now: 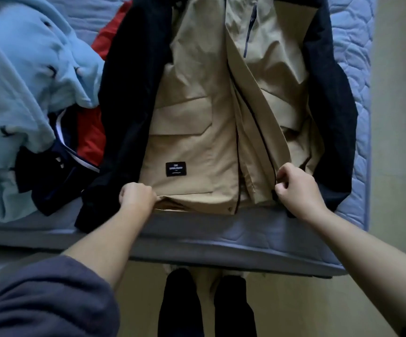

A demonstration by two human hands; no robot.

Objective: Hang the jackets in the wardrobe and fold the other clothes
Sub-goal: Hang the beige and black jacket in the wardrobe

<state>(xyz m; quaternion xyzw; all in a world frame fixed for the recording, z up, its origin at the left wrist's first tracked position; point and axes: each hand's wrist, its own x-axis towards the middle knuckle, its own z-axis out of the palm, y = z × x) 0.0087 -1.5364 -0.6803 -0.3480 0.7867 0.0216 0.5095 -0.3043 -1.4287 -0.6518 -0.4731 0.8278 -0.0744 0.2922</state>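
Head view shows the tan-and-navy jacket (204, 113) spread front-up on the bed (221, 229), left hand (137, 198) and right hand (296, 188) each pinching its hem, probably to straighten it for hanging.

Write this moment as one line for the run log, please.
stage: laying jacket flat | left hand: pinching hem | right hand: pinching front edge | beige and navy jacket: on mattress

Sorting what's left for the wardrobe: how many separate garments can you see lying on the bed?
4, though the pile may hide more: the tan and navy jacket spread in the middle, a light blue fleece at left, a red garment beside it, and a navy garment under both.
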